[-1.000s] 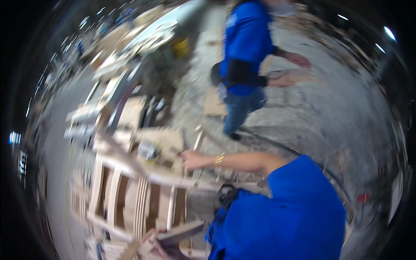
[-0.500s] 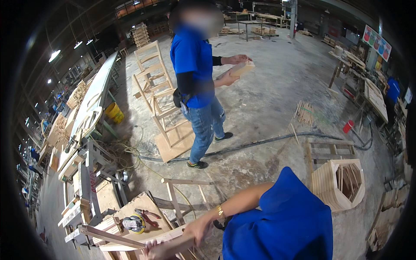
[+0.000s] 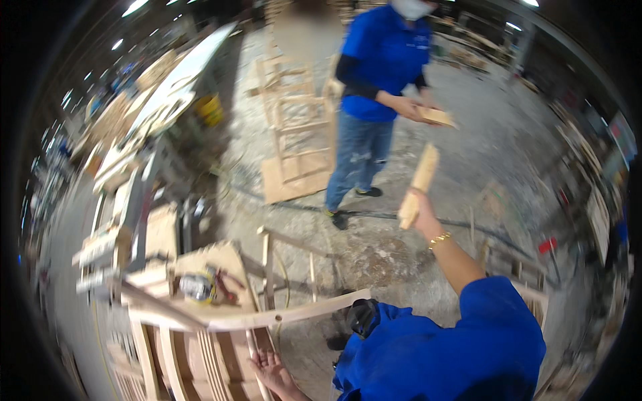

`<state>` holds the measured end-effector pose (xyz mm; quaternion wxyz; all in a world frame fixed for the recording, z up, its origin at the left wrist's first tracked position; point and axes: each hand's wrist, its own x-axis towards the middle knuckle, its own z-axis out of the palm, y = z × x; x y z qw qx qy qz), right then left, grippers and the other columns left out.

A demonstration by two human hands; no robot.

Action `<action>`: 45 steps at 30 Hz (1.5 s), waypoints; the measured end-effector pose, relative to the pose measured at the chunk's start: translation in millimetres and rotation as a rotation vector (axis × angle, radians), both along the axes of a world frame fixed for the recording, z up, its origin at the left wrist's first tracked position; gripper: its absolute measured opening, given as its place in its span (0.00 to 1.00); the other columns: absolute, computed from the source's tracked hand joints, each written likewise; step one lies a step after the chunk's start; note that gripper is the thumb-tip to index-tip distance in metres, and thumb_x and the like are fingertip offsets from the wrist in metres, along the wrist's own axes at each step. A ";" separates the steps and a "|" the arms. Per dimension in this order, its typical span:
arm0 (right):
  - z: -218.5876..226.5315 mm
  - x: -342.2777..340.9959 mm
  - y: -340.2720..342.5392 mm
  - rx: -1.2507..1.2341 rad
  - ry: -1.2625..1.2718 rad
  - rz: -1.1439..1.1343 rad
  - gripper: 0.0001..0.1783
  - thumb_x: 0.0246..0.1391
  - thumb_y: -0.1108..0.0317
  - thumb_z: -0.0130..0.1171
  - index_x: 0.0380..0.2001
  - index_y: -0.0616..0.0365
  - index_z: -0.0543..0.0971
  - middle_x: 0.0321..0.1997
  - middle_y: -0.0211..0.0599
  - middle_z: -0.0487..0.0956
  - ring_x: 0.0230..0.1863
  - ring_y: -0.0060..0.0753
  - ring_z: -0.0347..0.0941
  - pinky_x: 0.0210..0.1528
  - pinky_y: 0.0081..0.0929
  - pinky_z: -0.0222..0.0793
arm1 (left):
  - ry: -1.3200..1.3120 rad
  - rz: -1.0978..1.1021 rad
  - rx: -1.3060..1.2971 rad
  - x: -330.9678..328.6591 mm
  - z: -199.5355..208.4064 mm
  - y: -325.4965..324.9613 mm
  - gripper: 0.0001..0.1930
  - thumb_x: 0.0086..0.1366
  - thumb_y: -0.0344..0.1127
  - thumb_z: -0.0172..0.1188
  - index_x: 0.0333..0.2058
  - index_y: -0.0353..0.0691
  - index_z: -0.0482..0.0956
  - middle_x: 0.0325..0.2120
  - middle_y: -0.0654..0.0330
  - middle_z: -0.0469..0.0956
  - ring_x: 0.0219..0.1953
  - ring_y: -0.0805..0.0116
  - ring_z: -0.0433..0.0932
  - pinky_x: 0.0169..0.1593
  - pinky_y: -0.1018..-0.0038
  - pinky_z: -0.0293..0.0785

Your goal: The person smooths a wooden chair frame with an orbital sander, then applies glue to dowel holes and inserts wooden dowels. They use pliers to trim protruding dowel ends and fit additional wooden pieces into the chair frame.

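Note:
Stretched out in front of me, my right hand (image 3: pixel 416 212) grips a short light wooden board (image 3: pixel 425 167) near its lower end; the board points up and away. A gold bracelet (image 3: pixel 439 239) is on that wrist. Low in the view, my left hand (image 3: pixel 270 369) lies with fingers spread against the edge of a slatted wooden frame (image 3: pixel 175 364). A long curved wooden rail (image 3: pixel 307 313) with a hole in it runs along the top of that frame. A co-worker in a blue shirt (image 3: pixel 384 57) stands ahead, holding another wooden piece (image 3: pixel 438 117) in both hands.
A board-topped bench with a round power sander (image 3: pixel 196 287) and red-handled pliers (image 3: pixel 227 284) adjoins the frame. Wooden chairs (image 3: pixel 301 113) stand on a plywood sheet (image 3: pixel 294 180) behind. A dark hose (image 3: pixel 461 224) crosses the floor. A yellow bucket (image 3: pixel 210 110) stands far left.
My right hand has swung from the frame out to the right and forward, carrying the board. My left hand now rests on the frame. The co-worker has turned more toward me; the view has shifted.

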<state>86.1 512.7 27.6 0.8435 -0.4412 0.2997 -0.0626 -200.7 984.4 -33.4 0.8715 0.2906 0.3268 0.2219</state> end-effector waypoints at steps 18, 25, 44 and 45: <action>-87.7 142.3 -45.1 -0.518 -0.169 0.134 0.22 0.60 0.52 0.45 0.41 0.59 0.77 0.38 0.39 0.80 0.39 0.39 0.77 0.33 0.30 0.70 | 0.678 0.637 -0.217 21.5 -74.0 -37.3 0.40 0.58 0.74 0.47 0.33 0.32 0.75 0.26 0.56 0.75 0.23 0.63 0.75 0.22 0.72 0.66; -141.8 85.2 0.9 -0.093 0.119 0.390 0.24 0.61 0.51 0.46 0.47 0.61 0.75 0.42 0.41 0.79 0.41 0.39 0.77 0.36 0.31 0.70 | 0.648 0.321 -0.291 13.0 -105.4 -99.4 0.38 0.58 0.74 0.48 0.30 0.36 0.75 0.23 0.57 0.76 0.19 0.67 0.73 0.18 0.73 0.65; -1.1 -230.9 326.0 0.044 -0.877 2.022 0.18 0.59 0.71 0.53 0.52 0.63 0.72 0.43 0.39 0.78 0.37 0.29 0.76 0.39 0.24 0.71 | 0.285 -0.159 0.248 -104.0 -73.8 -231.2 0.15 0.65 0.47 0.58 0.41 0.41 0.78 0.32 0.64 0.78 0.31 0.78 0.76 0.34 0.79 0.72; 1.6 -269.7 326.1 0.031 -0.895 2.064 0.17 0.57 0.72 0.53 0.51 0.64 0.73 0.41 0.39 0.78 0.37 0.29 0.76 0.39 0.24 0.72 | 0.202 -0.110 0.306 -136.3 -63.8 -239.5 0.15 0.66 0.46 0.57 0.43 0.41 0.77 0.33 0.64 0.78 0.32 0.78 0.76 0.35 0.79 0.72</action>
